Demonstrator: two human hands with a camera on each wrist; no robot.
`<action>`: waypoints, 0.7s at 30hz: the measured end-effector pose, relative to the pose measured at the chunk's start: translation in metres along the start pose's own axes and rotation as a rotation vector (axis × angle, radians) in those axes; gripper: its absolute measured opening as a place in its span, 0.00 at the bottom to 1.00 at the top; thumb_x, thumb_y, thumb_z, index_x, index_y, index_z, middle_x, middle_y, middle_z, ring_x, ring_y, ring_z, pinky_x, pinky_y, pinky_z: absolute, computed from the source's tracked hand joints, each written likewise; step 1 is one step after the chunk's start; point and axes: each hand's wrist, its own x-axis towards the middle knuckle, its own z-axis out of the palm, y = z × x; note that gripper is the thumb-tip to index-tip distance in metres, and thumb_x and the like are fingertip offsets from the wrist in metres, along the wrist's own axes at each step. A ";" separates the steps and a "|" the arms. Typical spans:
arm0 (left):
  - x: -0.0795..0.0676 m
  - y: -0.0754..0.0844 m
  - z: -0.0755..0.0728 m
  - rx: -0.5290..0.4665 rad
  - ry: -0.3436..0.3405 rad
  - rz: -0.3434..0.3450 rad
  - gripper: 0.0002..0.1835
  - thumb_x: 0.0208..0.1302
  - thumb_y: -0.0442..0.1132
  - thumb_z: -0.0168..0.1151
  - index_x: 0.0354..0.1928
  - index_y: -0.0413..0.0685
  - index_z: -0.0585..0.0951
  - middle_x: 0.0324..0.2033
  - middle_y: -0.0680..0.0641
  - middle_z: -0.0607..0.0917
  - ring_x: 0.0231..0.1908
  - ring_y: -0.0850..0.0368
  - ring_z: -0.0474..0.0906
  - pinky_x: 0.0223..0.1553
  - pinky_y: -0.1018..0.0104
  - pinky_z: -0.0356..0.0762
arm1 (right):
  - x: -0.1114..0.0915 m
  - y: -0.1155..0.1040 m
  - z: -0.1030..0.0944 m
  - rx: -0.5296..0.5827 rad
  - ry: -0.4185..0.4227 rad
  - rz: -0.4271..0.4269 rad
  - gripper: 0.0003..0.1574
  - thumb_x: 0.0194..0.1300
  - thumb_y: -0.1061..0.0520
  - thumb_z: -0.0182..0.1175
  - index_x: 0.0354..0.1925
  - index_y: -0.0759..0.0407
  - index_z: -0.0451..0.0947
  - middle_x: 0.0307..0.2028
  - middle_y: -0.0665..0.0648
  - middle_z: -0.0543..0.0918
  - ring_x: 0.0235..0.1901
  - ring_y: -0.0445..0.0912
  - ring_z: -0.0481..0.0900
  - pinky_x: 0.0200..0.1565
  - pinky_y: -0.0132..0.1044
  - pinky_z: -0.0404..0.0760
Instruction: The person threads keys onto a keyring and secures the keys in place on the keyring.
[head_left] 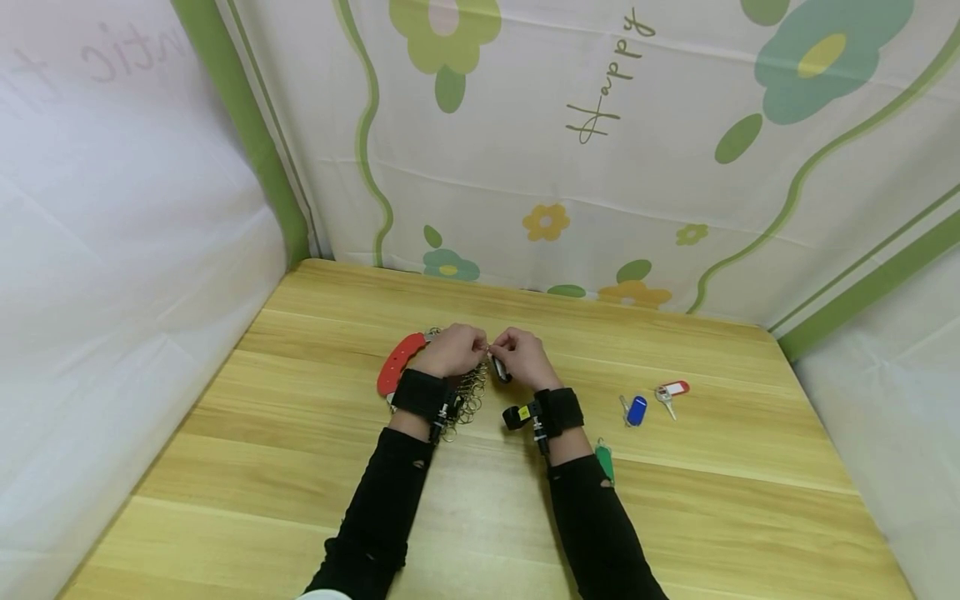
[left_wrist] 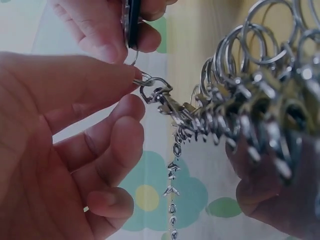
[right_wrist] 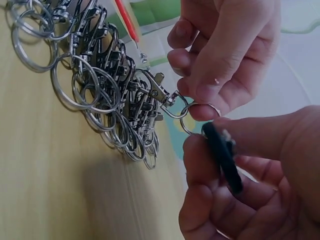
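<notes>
My left hand (head_left: pixel 453 350) pinches a metal split ring (right_wrist: pixel 183 121) between thumb and fingers. That ring hangs from a swivel clasp at the end of a row of silver clasps with rings (right_wrist: pixel 90 82). Facing it, my right hand (head_left: pixel 523 358) holds a black key tag (right_wrist: pixel 223 159) right against the ring. Whether the tag's own loop is threaded on the ring, I cannot tell. Beneath and left of my left hand lies a red curved handle (head_left: pixel 397 364), with the clasps beside it; my wrist and hand cover part of both.
On the wooden table (head_left: pixel 720 517), right of my right arm, lie a blue tag (head_left: pixel 636 411) with a key and a red tag (head_left: pixel 677 387) with a key. A green tag (head_left: pixel 604 461) is partly behind my right sleeve. Patterned cloth (head_left: pixel 480 167) rises behind the table.
</notes>
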 end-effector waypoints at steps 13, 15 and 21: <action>0.001 -0.004 0.004 0.019 -0.031 -0.028 0.09 0.71 0.38 0.51 0.34 0.47 0.80 0.28 0.51 0.78 0.24 0.57 0.73 0.32 0.65 0.70 | -0.001 0.000 0.001 -0.038 -0.010 -0.036 0.05 0.67 0.56 0.58 0.36 0.57 0.77 0.26 0.54 0.80 0.20 0.46 0.75 0.23 0.36 0.70; 0.001 -0.004 0.004 0.027 -0.034 -0.028 0.09 0.71 0.38 0.51 0.32 0.48 0.79 0.27 0.51 0.78 0.24 0.58 0.73 0.31 0.65 0.70 | -0.001 0.000 0.001 -0.050 -0.017 -0.044 0.04 0.67 0.57 0.58 0.36 0.56 0.77 0.26 0.53 0.80 0.20 0.45 0.75 0.23 0.36 0.71; 0.001 -0.003 0.002 0.034 -0.040 -0.038 0.10 0.70 0.38 0.51 0.31 0.48 0.78 0.25 0.50 0.77 0.22 0.58 0.72 0.30 0.65 0.68 | -0.002 -0.001 0.000 -0.061 -0.033 -0.063 0.04 0.68 0.57 0.57 0.36 0.56 0.76 0.26 0.53 0.80 0.18 0.45 0.73 0.22 0.36 0.69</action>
